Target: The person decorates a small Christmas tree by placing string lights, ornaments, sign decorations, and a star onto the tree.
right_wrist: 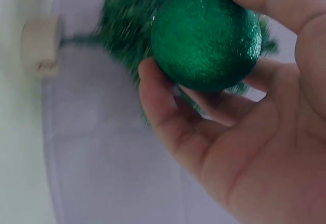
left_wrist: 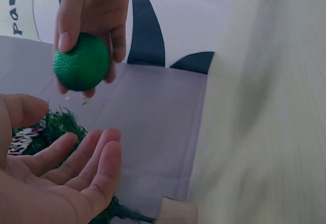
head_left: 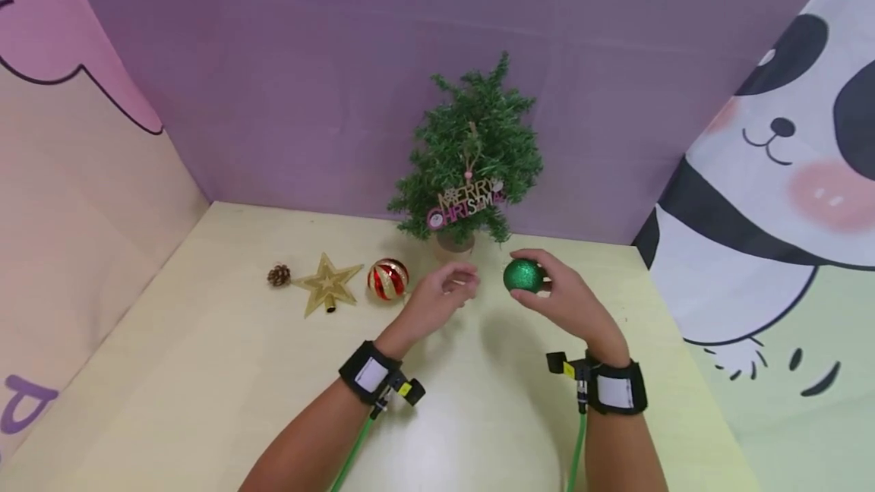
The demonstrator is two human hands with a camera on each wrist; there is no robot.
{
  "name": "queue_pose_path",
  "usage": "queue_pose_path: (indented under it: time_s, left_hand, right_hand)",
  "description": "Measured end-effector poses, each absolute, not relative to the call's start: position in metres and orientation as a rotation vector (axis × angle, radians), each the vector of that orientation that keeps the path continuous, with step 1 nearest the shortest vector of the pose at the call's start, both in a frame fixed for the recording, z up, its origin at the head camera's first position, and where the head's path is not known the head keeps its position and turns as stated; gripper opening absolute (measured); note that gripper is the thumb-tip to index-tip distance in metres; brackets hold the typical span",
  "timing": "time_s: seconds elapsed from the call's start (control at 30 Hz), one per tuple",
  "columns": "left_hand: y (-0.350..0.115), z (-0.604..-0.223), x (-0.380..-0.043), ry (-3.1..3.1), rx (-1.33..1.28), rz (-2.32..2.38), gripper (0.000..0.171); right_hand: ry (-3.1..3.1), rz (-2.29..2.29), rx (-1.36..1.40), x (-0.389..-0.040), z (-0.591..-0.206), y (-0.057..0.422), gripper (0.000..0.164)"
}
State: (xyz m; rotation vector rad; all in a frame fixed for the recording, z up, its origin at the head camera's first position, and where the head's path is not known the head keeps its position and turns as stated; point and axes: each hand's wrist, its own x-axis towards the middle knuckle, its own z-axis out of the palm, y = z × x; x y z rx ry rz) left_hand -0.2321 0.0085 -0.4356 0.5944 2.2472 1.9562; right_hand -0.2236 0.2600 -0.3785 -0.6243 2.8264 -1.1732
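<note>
A glittery green Christmas ball [head_left: 523, 276] is held in my right hand [head_left: 570, 302], between thumb and fingers, in front of the small Christmas tree [head_left: 478, 135]. In the right wrist view the green ball [right_wrist: 206, 38] fills the space between thumb and fingertips. To its left, my left hand [head_left: 439, 296] is raised with loosely bent fingers and nothing in it; the left wrist view shows its palm turned up below the ball [left_wrist: 81, 62]. On the tree's front hangs a "Merry Christmas" sign [head_left: 466, 203].
Left of the tree, a red and gold striped ball [head_left: 387, 279], a gold star topper [head_left: 326, 284] and a small pine cone [head_left: 279, 275] lie on the pale table [head_left: 205, 370]. A purple cloth [head_left: 307, 97] hangs behind, and a panda-print cloth [head_left: 772, 196] stands at the right.
</note>
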Motion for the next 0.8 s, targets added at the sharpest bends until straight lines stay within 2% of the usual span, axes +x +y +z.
queue_pose_path:
  time_s: [0.17,0.3,0.47,0.8]
  left_hand:
    - [0.006,-0.424,-0.229,2.176,0.615,2.024,0.04]
    - [0.002,-0.421,-0.228,2.188,0.628,2.102,0.029]
    - [-0.002,-0.419,-0.228,2.229,0.553,2.219,0.015]
    - [-0.006,-0.41,-0.223,2.225,0.556,2.268,0.016]
  right_hand:
    - [2.75,-1.178,-0.844,-0.208,-0.369,0.234,0.058]
    - [2.707,-1.161,-0.905,-0.202,-0.368,0.221,0.058]
    - [2.651,-1.153,-0.92,-0.2,-0.371,0.213,0.057]
    - [2.567,-1.162,-0.905,-0.202,-0.381,0.201,0.048]
